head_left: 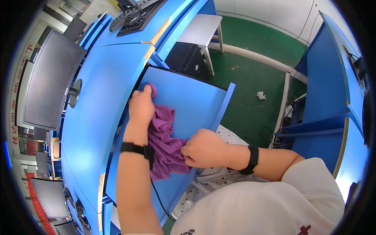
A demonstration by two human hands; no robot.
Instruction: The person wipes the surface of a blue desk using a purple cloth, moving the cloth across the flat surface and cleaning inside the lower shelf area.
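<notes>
A crumpled purple cloth [164,129] lies on a blue pull-out tray [192,94] that sticks out from under the desk. My left hand [141,107] reaches to the tray's inner far corner, closed on a bunched end of the cloth, which shows as a purple tuft past the fingers. The cloth's near right edge is pinched in my right hand [203,149], close to the tray's outer edge. Between the two hands the fabric hangs in loose folds over the tray surface. Each wrist wears a black strap, and a thin black cable runs down from the left one.
The blue desktop [102,86] borders the tray on the left, with a monitor [55,80] on it. Farther off are a keyboard [143,17], a black computer case [186,58] and a white stool [201,29]. Crumpled paper [261,95] lies on the green floor; another desk [325,78] stands right.
</notes>
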